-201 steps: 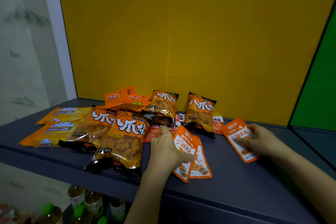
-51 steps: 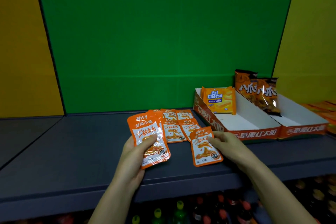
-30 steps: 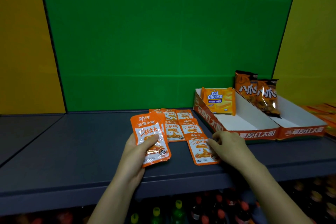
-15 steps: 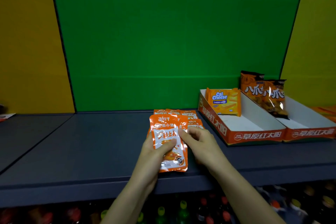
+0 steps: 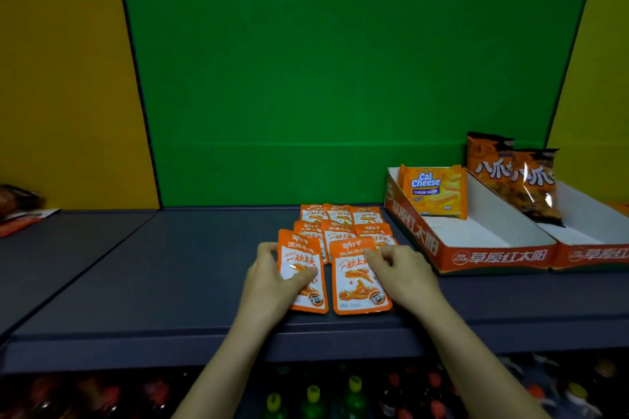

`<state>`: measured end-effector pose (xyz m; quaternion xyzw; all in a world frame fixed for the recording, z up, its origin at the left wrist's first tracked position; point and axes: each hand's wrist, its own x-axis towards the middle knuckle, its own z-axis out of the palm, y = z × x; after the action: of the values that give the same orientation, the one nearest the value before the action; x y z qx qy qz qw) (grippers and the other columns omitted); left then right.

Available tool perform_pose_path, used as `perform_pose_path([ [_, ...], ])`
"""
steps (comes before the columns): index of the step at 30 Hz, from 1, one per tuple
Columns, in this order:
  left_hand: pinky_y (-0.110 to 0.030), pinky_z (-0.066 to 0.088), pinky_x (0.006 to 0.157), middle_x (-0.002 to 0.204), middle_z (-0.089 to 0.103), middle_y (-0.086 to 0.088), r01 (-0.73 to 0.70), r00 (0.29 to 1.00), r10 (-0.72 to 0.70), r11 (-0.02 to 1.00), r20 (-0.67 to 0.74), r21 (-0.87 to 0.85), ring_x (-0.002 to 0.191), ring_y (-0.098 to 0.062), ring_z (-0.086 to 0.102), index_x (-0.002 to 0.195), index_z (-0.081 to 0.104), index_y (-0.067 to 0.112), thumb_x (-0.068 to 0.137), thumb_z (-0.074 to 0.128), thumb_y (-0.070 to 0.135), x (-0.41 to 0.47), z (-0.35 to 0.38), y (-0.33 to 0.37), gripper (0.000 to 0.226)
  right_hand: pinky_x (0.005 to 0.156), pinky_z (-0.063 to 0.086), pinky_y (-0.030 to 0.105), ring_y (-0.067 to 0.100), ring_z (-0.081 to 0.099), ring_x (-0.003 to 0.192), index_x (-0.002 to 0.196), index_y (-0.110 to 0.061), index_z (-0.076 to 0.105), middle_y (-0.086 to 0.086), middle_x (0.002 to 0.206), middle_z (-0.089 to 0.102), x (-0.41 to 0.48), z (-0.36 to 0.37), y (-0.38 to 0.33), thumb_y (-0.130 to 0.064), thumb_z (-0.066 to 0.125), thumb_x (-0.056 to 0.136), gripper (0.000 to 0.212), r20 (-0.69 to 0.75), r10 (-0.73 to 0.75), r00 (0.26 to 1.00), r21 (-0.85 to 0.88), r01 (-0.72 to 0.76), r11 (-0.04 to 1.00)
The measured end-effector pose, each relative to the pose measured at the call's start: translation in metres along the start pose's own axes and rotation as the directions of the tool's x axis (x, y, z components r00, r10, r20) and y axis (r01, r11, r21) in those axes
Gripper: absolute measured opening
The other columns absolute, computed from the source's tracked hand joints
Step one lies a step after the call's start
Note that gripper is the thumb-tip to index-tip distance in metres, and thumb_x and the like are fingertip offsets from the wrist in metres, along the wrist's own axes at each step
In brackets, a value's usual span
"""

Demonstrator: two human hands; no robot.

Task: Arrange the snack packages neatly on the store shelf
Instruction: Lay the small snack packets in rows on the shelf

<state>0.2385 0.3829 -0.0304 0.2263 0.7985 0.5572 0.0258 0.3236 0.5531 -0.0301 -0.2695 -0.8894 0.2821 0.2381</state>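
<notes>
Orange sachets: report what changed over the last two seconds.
The right hand set one sachet down at the front right, then drew the middle sachet from the left hand's bunch and laid it flat at the front of the rows, fingers on it. The left hand lowered its left sachet onto the shelf alongside, still gripping it. The back rows, Cal Cheese pack and display boxes stayed put.

I read "Cal Cheese" and "CHEESE WAFER" on the yellow packet (image 5: 432, 192); its cardboard tray (image 5: 493, 257) says 草原红太阳 along the front, as does the neighbouring tray (image 5: 592, 253), cut off. The dark bags (image 5: 534, 180) show 八爪, my small orange pouches (image 5: 357, 286) 一秒上
</notes>
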Motion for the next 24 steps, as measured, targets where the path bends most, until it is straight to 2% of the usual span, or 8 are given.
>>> perform_pose_path([
  [4, -0.039, 0.052, 0.085, 0.102, 0.064, 0.0, -0.037, 0.999, 0.032, 0.985, 0.034, 0.169, 0.098, -0.021, 0.064, 0.105, 0.033, 0.024, 0.078, 0.072, 0.033, 0.002, 0.008, -0.002, 0.048, 0.064, 0.037, 0.028, 0.024, 0.061, 0.075, 0.058, -0.016, 0.04, 0.0, 0.064, 0.056, 0.001, 0.006, -0.001, -0.045, 0.043, 0.094, 0.046, -0.028, -0.039, 0.999, -0.073, 0.037, 0.997],
  [8, -0.036, 0.045, 0.094, 0.109, 0.066, 0.002, -0.07, 0.997, 0.07, 0.94, 0.011, 0.334, 0.101, -0.019, 0.062, 0.103, 0.032, 0.024, 0.084, 0.061, 0.046, 0.002, 0.011, -0.008, 0.041, 0.081, 0.036, 0.034, 0.018, 0.046, 0.083, 0.054, -0.019, 0.036, -0.006, 0.063, 0.045, 0.001, 0.006, -0.003, -0.044, 0.039, 0.095, 0.048, -0.05, -0.084, 0.995, -0.223, 0.071, 0.972],
  [10, -0.029, 0.038, 0.093, 0.11, 0.065, 0.003, -0.094, 0.994, 0.111, 0.888, -0.011, 0.449, 0.101, -0.016, 0.06, 0.102, 0.035, 0.022, 0.085, 0.054, 0.052, 0.001, 0.012, -0.009, 0.039, 0.082, 0.036, 0.034, 0.017, 0.043, 0.084, 0.055, -0.021, 0.034, -0.005, 0.069, 0.047, 0.0, 0.006, -0.004, -0.044, 0.039, 0.095, 0.047, -0.058, -0.09, 0.994, -0.274, 0.071, 0.959],
  [14, -0.028, 0.036, 0.087, 0.111, 0.057, -0.001, -0.103, 0.986, 0.158, 0.807, -0.044, 0.581, 0.103, -0.018, 0.05, 0.107, 0.043, 0.017, 0.088, 0.048, 0.054, -0.002, 0.015, -0.007, 0.042, 0.081, 0.039, 0.032, 0.018, 0.048, 0.092, 0.059, -0.023, 0.035, -0.001, 0.087, 0.055, -0.001, 0.005, -0.005, -0.046, 0.039, 0.094, 0.042, -0.068, -0.089, 0.994, -0.333, 0.062, 0.941],
  [17, -0.028, 0.036, 0.088, 0.112, 0.056, -0.001, -0.112, 0.98, 0.193, 0.711, -0.039, 0.694, 0.105, -0.018, 0.047, 0.106, 0.046, 0.016, 0.088, 0.042, 0.058, -0.001, 0.018, -0.01, 0.046, 0.084, 0.042, 0.034, 0.02, 0.05, 0.1, 0.077, -0.019, 0.05, 0.002, 0.103, 0.061, -0.001, 0.005, -0.004, -0.047, 0.04, 0.094, 0.034, -0.079, -0.098, 0.992, -0.39, 0.06, 0.919],
  [19, -0.028, 0.036, 0.09, 0.116, 0.054, -0.001, -0.102, 0.983, 0.185, 0.639, -0.023, 0.763, 0.109, -0.017, 0.045, 0.11, 0.048, 0.016, 0.089, 0.037, 0.06, 0.0, 0.019, -0.011, 0.051, 0.085, 0.042, 0.034, 0.021, 0.05, 0.102, 0.091, -0.015, 0.058, 0.003, 0.108, 0.06, -0.001, 0.005, -0.004, -0.046, 0.04, 0.094, 0.037, -0.078, -0.096, 0.992, -0.414, 0.055, 0.909],
  [21, -0.028, 0.036, 0.093, 0.119, 0.052, -0.002, -0.091, 0.985, 0.169, 0.593, -0.013, 0.8, 0.112, -0.018, 0.043, 0.115, 0.048, 0.015, 0.089, 0.033, 0.061, 0.0, 0.022, -0.01, 0.055, 0.086, 0.043, 0.034, 0.021, 0.05, 0.103, 0.101, -0.012, 0.06, 0.004, 0.111, 0.059, -0.001, 0.006, -0.003, -0.046, 0.041, 0.094, 0.04, -0.087, -0.092, 0.992, -0.418, 0.048, 0.907],
  [24, -0.029, 0.035, 0.094, 0.12, 0.05, -0.003, -0.101, 0.983, 0.183, 0.565, -0.005, 0.819, 0.113, -0.018, 0.042, 0.117, 0.048, 0.014, 0.09, 0.031, 0.06, -0.002, 0.022, -0.007, 0.056, 0.085, 0.042, 0.033, 0.021, 0.05, 0.104, 0.106, -0.012, 0.058, 0.004, 0.113, 0.058, -0.001, 0.006, -0.003, -0.047, 0.043, 0.093, 0.04, -0.096, -0.09, 0.991, -0.417, 0.042, 0.908],
])
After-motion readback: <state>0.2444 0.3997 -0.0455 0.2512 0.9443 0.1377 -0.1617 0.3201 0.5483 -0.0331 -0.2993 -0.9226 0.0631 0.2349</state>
